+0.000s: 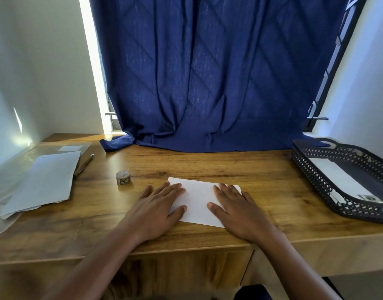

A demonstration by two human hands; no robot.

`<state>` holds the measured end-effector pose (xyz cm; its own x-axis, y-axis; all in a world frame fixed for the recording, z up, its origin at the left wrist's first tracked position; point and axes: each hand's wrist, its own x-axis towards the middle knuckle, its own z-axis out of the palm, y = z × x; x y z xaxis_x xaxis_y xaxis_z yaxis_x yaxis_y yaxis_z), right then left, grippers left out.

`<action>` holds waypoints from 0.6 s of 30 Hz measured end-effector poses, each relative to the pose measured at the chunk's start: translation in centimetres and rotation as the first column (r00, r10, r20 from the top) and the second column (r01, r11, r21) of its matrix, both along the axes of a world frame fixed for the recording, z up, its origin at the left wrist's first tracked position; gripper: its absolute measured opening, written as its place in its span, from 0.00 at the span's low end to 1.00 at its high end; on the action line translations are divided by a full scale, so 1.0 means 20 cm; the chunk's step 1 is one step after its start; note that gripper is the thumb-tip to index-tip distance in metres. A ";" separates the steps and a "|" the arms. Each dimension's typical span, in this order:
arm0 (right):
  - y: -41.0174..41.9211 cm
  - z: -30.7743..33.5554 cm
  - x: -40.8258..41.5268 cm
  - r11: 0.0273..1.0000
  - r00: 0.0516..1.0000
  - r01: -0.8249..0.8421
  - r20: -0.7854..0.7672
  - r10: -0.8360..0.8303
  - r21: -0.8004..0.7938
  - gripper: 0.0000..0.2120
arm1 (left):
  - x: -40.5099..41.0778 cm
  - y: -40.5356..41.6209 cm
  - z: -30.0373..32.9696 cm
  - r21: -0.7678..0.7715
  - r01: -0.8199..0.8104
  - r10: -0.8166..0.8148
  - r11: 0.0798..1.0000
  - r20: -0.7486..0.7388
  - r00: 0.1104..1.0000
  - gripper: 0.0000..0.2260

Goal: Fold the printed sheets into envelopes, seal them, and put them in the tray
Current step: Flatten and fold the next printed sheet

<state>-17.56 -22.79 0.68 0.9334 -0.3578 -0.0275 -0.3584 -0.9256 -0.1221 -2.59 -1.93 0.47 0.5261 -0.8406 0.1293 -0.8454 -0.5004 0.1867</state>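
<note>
A folded white sheet (198,199) lies flat on the wooden desk (240,169) in front of me. My left hand (158,210) presses on its left part with straight fingers, and my right hand (236,207) presses on its right part the same way. A stack of printed sheets (42,182) rests at the left of the desk. A small roll of patterned tape (123,177) stands just left of the folded sheet. At the right sits a dark perforated tray (311,169) holding a sealed white envelope (342,180).
A pen (85,164) lies beside the printed stack, and clear plastic sheeting (11,169) covers the desk's left end. A dark blue curtain (208,83) hangs behind the desk, its hem resting on the back edge.
</note>
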 end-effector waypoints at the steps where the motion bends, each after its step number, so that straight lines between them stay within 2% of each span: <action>1: -0.01 -0.01 -0.01 1.000 1.000 0.009 0.008 -0.009 0.005 0.34 | 0.00 0.00 0.00 -0.002 0.002 -0.002 1.000 0.000 1.000 0.28; 7: -0.02 -0.04 -0.01 1.000 0.999 0.009 0.039 -0.008 -0.030 0.33 | -0.03 -0.07 0.05 0.002 -0.005 0.004 1.000 0.024 1.000 0.27; 10: -0.02 -0.04 -0.01 0.999 0.999 -0.003 0.044 0.004 -0.033 0.34 | -0.12 -0.20 0.07 -0.024 0.058 -0.057 0.998 0.051 0.997 0.27; 15: -0.01 -0.04 -0.01 0.999 0.998 -0.019 0.063 0.022 -0.040 0.34 | -0.20 -0.37 0.06 0.008 0.159 -0.158 0.987 -0.083 0.984 0.26; 18: -0.02 -0.04 -0.01 0.999 0.998 -0.011 0.065 0.014 -0.047 0.33 | -0.16 -0.34 0.04 0.078 0.154 -0.148 0.985 -0.078 0.986 0.27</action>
<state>-17.73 -23.19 -0.18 0.9372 -0.3452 0.0504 -0.3390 -0.9353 -0.1014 -5.77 -8.83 1.23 0.3979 -0.9172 0.0222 -0.8983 -0.3846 0.2124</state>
